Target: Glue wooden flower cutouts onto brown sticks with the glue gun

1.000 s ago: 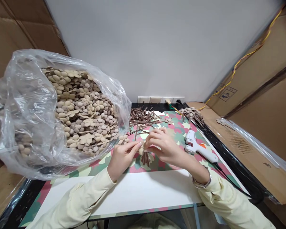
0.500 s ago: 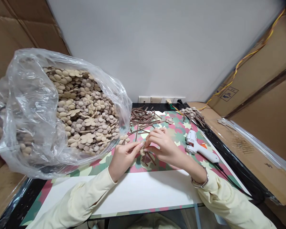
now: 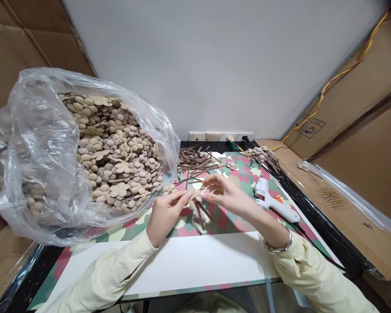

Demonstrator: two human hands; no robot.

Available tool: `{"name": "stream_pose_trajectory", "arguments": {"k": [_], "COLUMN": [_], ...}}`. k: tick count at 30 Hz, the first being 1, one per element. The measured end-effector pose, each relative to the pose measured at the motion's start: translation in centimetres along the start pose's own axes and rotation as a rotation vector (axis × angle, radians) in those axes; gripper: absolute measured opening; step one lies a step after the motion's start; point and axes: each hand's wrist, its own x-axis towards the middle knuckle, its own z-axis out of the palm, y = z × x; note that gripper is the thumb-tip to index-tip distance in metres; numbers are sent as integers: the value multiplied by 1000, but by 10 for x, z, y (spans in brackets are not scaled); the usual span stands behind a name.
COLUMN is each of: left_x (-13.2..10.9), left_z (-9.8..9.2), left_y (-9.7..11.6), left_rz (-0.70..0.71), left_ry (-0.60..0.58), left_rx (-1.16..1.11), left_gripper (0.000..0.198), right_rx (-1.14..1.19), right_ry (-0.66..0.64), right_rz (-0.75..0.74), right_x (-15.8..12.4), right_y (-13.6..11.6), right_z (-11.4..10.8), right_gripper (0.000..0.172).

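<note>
The person's two hands meet above the camouflage-patterned cover point(image 3: 244, 182), just beyond the white sheet point(image 3: 198, 261). The left hand point(image 3: 165, 215) pinches a beige flower piece point(image 3: 197, 194) between thumb and forefinger; two brown strips point(image 3: 204, 213) slant down from it toward the person. The right hand point(image 3: 230, 196) touches the flower's right side with its fingertips, other fingers curled (whether it truly grips, one cannot tell).

A large clear plastic bag point(image 3: 42, 143), full of flower pieces point(image 3: 120, 165), lies to the left. Beyond the hands rests a tangled heap of brown strips point(image 3: 197, 158), with a single flower point(image 3: 231, 165) just to its right. The white glue gun point(image 3: 276, 208) lies near the right forearm, well apart from the flower in hand.
</note>
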Motion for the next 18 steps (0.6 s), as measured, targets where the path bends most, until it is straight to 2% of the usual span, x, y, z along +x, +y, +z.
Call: {"name": "stream_pose_trajectory", "arguments": {"k": [2, 4, 8, 12, 18], "left_x": [2, 4, 5, 5, 5], "left_z": [-1, -2, -2, -2, 0], "left_y": [-1, -2, -1, 2, 1], "left_rz": [-33, -60, -100, -134, -173], "left_ry": [33, 30, -28, -137, -190], "left_rx": [-36, -63, -73, -138, -202], "left_gripper": [26, 27, 28, 29, 29], "right_rx": [156, 238, 282, 298, 173], "right_ry": [-110, -141, -95, -113, -130], "right_rz": [123, 178, 167, 118, 126], "right_x": [-1, -1, -2, 0, -1], "right_y": [1, 1, 2, 4, 2], "right_z": [1, 4, 11, 9, 5], "right_gripper": [33, 32, 26, 24, 19]}}
